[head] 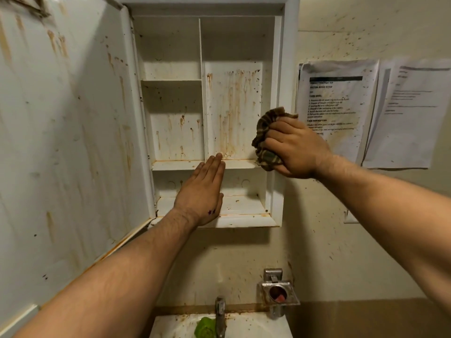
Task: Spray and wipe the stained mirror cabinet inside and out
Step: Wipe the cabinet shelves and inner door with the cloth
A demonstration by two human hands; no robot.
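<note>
Cabinet door [61, 130]: swung open at left, inner face streaked brown. Mirror cabinet [231, 106]: on the wall above the sink [266, 324]; back panels carry rust-coloured drip marks, heaviest in the right compartment. Two printed sheets [336, 106]: fixed to the wall just right of the cabinet. Right hand [296, 150]: clenched round a bunched plaid cloth [264, 132], at the right end of the middle shelf [175, 165]. Left hand [202, 191]: released, fingers straight and together, tips at that shelf's front edge; contact not discernible. Tap [220, 313]: at the sink's rear.
</note>
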